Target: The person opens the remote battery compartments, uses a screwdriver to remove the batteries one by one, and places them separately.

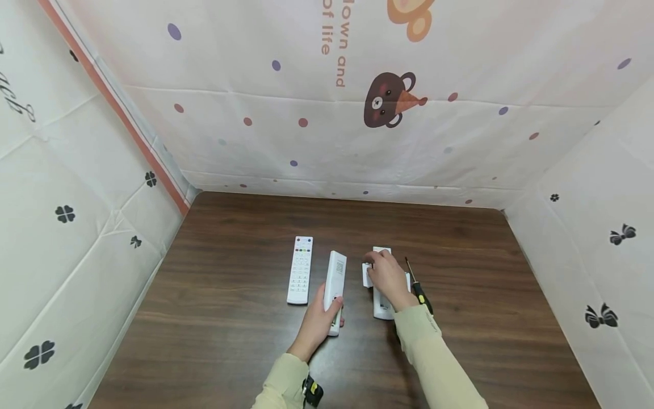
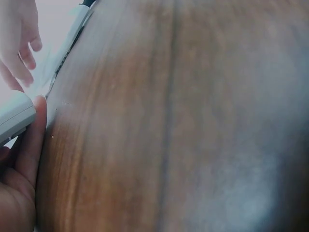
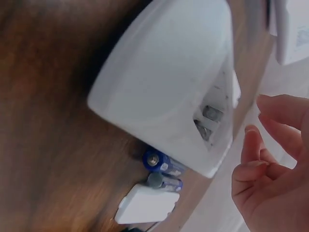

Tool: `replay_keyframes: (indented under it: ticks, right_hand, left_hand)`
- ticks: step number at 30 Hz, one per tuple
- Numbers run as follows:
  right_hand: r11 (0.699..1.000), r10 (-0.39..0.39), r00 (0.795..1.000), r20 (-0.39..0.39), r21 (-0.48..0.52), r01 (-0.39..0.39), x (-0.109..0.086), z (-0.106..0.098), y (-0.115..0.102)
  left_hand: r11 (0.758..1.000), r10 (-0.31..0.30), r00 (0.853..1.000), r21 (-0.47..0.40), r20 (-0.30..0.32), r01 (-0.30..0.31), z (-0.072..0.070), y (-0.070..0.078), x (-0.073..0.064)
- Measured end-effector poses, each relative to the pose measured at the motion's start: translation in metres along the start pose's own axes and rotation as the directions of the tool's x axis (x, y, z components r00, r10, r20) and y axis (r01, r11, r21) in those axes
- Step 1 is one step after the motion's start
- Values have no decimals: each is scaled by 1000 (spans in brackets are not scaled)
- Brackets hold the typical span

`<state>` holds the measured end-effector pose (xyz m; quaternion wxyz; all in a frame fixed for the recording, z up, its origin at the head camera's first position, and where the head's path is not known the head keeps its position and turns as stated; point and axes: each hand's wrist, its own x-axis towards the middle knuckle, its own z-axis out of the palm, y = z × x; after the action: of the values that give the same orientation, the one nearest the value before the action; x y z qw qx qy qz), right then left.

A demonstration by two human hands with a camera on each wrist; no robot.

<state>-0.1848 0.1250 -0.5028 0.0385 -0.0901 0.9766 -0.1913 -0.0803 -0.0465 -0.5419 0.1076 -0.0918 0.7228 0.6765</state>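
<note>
My left hand [image 1: 319,321] grips a white remote control [image 1: 335,275], its back up and its battery compartment uncovered at the near end. My right hand [image 1: 388,277] is over a second white remote [image 1: 382,307], which lies back up on the table. In the right wrist view this remote's battery compartment [image 3: 212,113] is uncovered, with metal contacts inside. The right fingers [image 3: 275,169] are loosely bent beside it, with nothing visible between them. Two blue batteries [image 3: 164,163] and a white battery cover [image 3: 147,204] lie next to that remote. Another white cover [image 1: 367,275] lies left of it.
A third white remote [image 1: 300,270] lies buttons up, left of the held one. To the right is a screwdriver [image 1: 420,292] with a dark handle. The brown wooden table [image 1: 230,341] meets patterned white sheets [image 1: 327,142] at its back and sides.
</note>
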Motion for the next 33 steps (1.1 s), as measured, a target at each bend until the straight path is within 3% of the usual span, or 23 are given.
replay_keyframes:
  ticks: [4, 10, 17, 24, 33]
  right_hand:
    - [997, 33, 998, -44, 77, -30, -14, -7, 6]
    - [982, 102, 989, -106, 167, -83, -37, -16, 25]
    - [975, 166, 969, -183, 177, -134, -53, -21, 55]
    - [964, 221, 968, -116, 178, -199, -65, -22, 77]
    - [945, 292, 956, 11, 148, -291, -62, -16, 89]
  left_hand:
    - [1000, -8, 1000, 24, -15, 8, 1, -13, 6]
    - [1000, 6, 999, 27, -43, -5, 0, -11, 6]
    - [1000, 10, 1000, -15, -29, -10, -2, -11, 6]
    - [999, -13, 1000, -43, -16, 12, -2, -10, 5]
    - [995, -6, 1000, -96, 4, 6, -2, -11, 5]
